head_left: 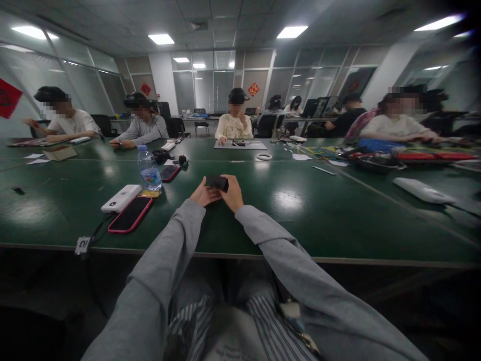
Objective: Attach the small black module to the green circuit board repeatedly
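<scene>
A small black box-shaped object (215, 181) is held between my two hands, just above the green table (240, 235). My right hand (233, 193) grips its right end, with the thumb and fingers bent around it. My left hand (204, 194) is at its left side, thumb raised and fingers passing beneath the object. What the object is exactly cannot be made out, as it is dark and partly covered by the fingers.
To the left are a water bottle (149, 169), a white power bank (121, 198) and a pink-edged phone (130, 214). Ahead lies a white ring (263, 157). A pen (323, 171), tangled cables (319, 151) and another white device (423, 190) lie rightward. Several people sit around the table.
</scene>
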{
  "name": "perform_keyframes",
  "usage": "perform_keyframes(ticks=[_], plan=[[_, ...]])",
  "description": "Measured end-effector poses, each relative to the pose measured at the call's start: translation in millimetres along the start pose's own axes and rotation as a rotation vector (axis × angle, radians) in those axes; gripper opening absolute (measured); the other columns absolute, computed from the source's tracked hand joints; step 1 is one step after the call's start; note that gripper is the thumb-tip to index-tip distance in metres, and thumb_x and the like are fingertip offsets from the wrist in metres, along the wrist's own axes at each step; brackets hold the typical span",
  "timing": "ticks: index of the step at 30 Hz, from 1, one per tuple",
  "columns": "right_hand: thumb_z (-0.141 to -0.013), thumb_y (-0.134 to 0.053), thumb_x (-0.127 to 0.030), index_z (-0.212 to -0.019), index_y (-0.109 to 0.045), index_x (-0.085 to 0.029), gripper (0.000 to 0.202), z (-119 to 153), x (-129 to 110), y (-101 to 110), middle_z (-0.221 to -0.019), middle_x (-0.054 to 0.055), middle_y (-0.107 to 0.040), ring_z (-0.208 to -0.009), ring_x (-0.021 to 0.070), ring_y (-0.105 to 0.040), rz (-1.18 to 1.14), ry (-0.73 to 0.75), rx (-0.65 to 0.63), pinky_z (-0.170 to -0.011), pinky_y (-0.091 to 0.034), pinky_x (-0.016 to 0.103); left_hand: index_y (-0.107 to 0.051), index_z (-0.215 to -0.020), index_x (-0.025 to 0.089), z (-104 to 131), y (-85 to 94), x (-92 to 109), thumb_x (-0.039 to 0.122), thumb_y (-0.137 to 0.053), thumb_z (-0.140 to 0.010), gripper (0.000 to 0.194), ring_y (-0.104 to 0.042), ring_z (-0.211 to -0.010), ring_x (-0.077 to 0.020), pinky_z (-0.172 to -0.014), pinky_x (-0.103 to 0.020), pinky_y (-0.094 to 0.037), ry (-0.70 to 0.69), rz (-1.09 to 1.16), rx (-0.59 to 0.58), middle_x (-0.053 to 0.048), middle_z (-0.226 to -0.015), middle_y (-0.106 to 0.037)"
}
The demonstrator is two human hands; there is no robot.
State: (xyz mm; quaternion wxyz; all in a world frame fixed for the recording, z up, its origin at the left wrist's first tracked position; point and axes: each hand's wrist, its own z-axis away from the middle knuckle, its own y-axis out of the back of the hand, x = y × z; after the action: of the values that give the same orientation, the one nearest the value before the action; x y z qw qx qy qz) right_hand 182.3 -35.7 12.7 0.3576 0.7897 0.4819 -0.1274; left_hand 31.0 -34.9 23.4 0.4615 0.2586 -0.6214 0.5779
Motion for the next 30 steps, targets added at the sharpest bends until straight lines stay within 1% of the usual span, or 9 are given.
perform_keyframes(ticks=[2,4,6,9,13,18,24,27,30], plan=[[-0.07,-0.056,-0.009,-0.118,-0.047,-0.021,0.05,2,-4,-6,-0.118,0.008,-0.042,-0.114,0.0215,-0.04,0.036,0.064,-0.09,-0.1,-0.035,0.038,-0.058,-0.093,0.014,2,1.2,1,0.073,-0.049,-0.068,0.065,-0.06,-0.092,-0.0287,-0.082,-0.045,-0.047,0.039,0.03,0.023,-0.015,-0.083,-0.062],[-0.068,-0.061,-0.012,-0.118,-0.046,-0.021,0.053,4,-5,-12,-0.119,0.009,-0.04,-0.114,0.0224,-0.039,0.049,0.114,-0.164,-0.1,-0.036,0.039,-0.059,-0.093,0.015,3,4.4,3,0.071,-0.047,-0.071,0.061,-0.059,-0.095,-0.0287,-0.083,-0.044,-0.047,0.024,0.057,0.039,-0.014,-0.085,-0.063],[-0.067,-0.068,-0.018,-0.119,-0.044,-0.02,0.057,6,-5,-16,-0.119,0.01,-0.038,-0.114,0.0228,-0.038,0.033,0.149,-0.201,-0.1,-0.036,0.039,-0.06,-0.095,0.016,3,7.4,5,0.067,-0.041,-0.078,0.056,-0.059,-0.096,-0.0277,-0.084,-0.043,-0.046,0.002,0.102,0.034,-0.012,-0.087,-0.064],[-0.069,-0.071,-0.031,-0.12,-0.043,-0.018,0.059,8,-5,-18,-0.117,0.01,-0.038,-0.112,0.0219,-0.04,-0.018,0.14,-0.182,-0.1,-0.036,0.037,-0.06,-0.1,0.016,-2,8.9,5,0.061,-0.033,-0.085,0.054,-0.06,-0.097,-0.0259,-0.086,-0.041,-0.047,0.005,0.136,0.028,-0.011,-0.087,-0.065],[-0.078,-0.063,-0.041,-0.121,-0.039,-0.019,0.054,10,-11,-16,-0.114,0.011,-0.04,-0.108,0.0207,-0.043,-0.049,0.043,-0.087,-0.098,-0.038,0.037,-0.061,-0.104,0.013,-11,7.3,-1,0.064,-0.042,-0.079,0.06,-0.061,-0.095,-0.0264,-0.086,-0.04,-0.047,-0.02,0.063,0.044,-0.012,-0.088,-0.066],[-0.078,-0.061,-0.036,-0.122,-0.039,-0.019,0.053,11,-19,-13,-0.115,0.01,-0.039,-0.111,0.0214,-0.042,-0.01,0.041,-0.075,-0.099,-0.038,0.037,-0.06,-0.11,0.013,-15,6.4,-8,0.062,-0.052,-0.075,0.061,-0.061,-0.094,-0.0247,-0.086,-0.038,-0.047,-0.094,0.062,0.01,-0.012,-0.094,-0.066],[-0.077,-0.057,-0.033,-0.119,-0.04,-0.02,0.047,10,-15,-17,-0.112,0.008,-0.041,-0.103,0.0183,-0.047,-0.029,-0.047,-0.126,-0.095,-0.041,0.036,-0.055,-0.116,0.012,-11,6.9,-8,0.053,-0.061,-0.074,0.059,-0.063,-0.089,-0.0201,-0.086,-0.034,-0.047,-0.222,0.078,0.003,-0.011,-0.095,-0.065],[-0.077,-0.056,-0.034,-0.118,-0.041,-0.02,0.046,10,-14,-16,-0.111,0.007,-0.042,-0.102,0.0178,-0.047,-0.03,-0.05,-0.141,-0.095,-0.041,0.037,-0.055,-0.116,0.011,-12,6.8,-8,0.052,-0.053,-0.08,0.055,-0.063,-0.089,-0.0203,-0.085,-0.034,-0.048,-0.2,0.125,0.018,-0.012,-0.095,-0.066],[-0.078,-0.055,-0.034,-0.118,-0.042,-0.019,0.044,10,-17,-14,-0.111,0.007,-0.041,-0.101,0.0175,-0.048,-0.01,-0.027,-0.124,-0.094,-0.042,0.036,-0.056,-0.116,0.01,-13,7.4,-8,0.056,-0.042,-0.084,0.058,-0.063,-0.09,-0.0214,-0.083,-0.034,-0.049,-0.126,0.18,0.057,-0.014,-0.094,-0.066]])
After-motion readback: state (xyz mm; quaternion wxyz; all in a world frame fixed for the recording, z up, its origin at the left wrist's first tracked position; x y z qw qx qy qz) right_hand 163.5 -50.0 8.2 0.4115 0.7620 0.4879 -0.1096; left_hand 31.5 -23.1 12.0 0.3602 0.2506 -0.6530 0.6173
